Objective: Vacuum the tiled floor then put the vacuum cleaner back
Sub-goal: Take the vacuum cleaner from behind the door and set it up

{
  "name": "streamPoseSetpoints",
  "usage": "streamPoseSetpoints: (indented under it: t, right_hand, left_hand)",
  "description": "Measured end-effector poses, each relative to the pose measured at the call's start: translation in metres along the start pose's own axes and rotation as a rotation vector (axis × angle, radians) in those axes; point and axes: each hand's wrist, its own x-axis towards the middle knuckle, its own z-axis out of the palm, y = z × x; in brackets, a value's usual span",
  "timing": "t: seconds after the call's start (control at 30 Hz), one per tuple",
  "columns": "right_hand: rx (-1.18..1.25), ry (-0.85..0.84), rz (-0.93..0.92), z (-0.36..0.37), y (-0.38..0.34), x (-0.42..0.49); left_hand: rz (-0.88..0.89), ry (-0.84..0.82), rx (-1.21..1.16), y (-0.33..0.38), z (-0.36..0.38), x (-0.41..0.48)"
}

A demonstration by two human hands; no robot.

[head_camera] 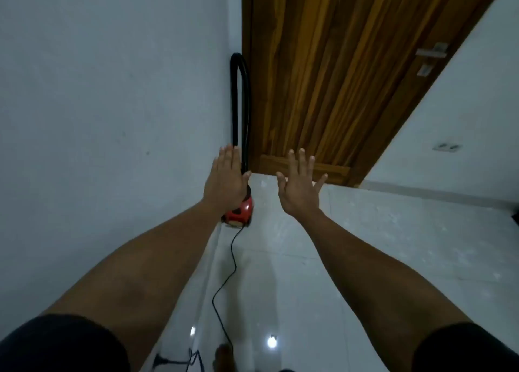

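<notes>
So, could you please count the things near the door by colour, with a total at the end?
Red: 1, the vacuum cleaner body
Black: 2, the hose and the power cord
Brown: 1, the wooden door
Silver: 1, the door handle
White: 1, the wall socket
Total: 6

Red vacuum cleaner [241,213] in corner, black hose [238,102] looped upright.

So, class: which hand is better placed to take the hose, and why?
Left. The left hand sits right in line with the hose; the right hand, also open, is off toward the door.
</notes>
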Motion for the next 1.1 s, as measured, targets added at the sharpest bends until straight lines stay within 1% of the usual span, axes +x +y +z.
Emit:
streamPoseSetpoints:
  t: [0.1, 0.37, 0.57, 0.73, 0.87, 0.97, 1.03, 1.1]
  right_hand:
    - [-0.033, -0.015, 0.025, 0.002, -0.015, 0.021]
    - [0.022, -0.029, 0.035, 0.018, -0.029, 0.087]
    - [0.053, -0.055, 0.039, 0.052, -0.018, 0.176]
    - [0.131, -0.135, 0.075, 0.116, 0.006, 0.281]
    - [0.207, -0.265, 0.137, 0.198, 0.041, 0.363]
    - [0.200, -0.354, 0.162, 0.257, 0.067, 0.409]
    - [0.204, -0.422, 0.173, 0.309, 0.084, 0.446]
    - [0.232, -0.453, 0.194, 0.347, 0.094, 0.470]
  left_hand:
    - [-0.019, -0.025, -0.003, -0.021, -0.002, 0.014]
    - [-0.031, -0.132, 0.002, -0.055, 0.009, 0.070]
    - [-0.052, -0.151, -0.054, -0.069, 0.048, 0.146]
    - [-0.143, -0.238, -0.097, -0.096, 0.121, 0.225]
    - [-0.283, -0.379, -0.118, -0.128, 0.204, 0.300]
    - [-0.303, -0.464, -0.087, -0.154, 0.264, 0.349]
    - [-0.378, -0.529, -0.105, -0.175, 0.316, 0.382]
    - [-0.425, -0.556, -0.119, -0.190, 0.356, 0.399]
